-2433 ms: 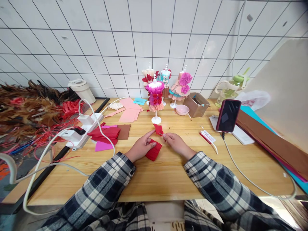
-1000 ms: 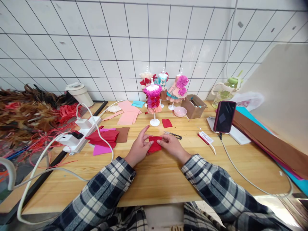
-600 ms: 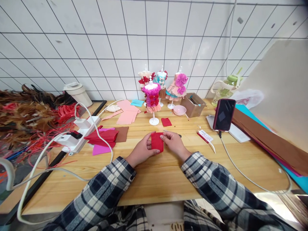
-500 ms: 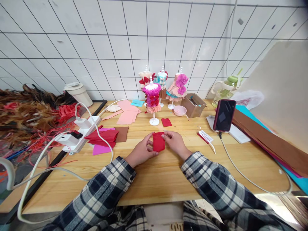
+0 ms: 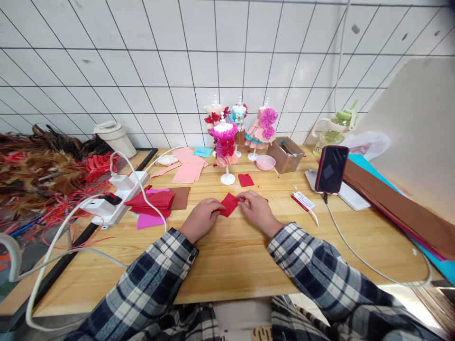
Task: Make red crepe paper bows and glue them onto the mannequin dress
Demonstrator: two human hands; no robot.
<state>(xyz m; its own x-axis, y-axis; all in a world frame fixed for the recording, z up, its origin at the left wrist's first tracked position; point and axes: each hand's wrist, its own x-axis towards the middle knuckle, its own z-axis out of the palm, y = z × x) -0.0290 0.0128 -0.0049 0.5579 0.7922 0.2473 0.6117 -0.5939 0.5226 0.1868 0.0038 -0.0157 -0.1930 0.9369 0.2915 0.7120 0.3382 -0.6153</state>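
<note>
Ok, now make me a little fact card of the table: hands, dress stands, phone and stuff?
Left hand: fingertips at the lower left of a red piece
Right hand: fingers closed at that piece's right corner
Dress stands: four, upright, the pink-topped one nearest
Small red square: flat on the table
Bowl: pink, beside an open box
Phone: propped up, cable plugged in

1. Feathers [image 5: 31,161] are heaped beyond the table's [image 5: 241,265] left edge.
2. A white power strip [image 5: 125,195] is laid along that edge.
3. A lidded cream cup [image 5: 116,142] is seen beside the back left corner.
4. A pink bowl [image 5: 266,166] and a brown box [image 5: 288,165] are set near the back edge.
5. A phone [image 5: 332,170] is stood near the right edge.
6. A green-lidded bottle [image 5: 329,137] is placed near the back right corner.
</note>
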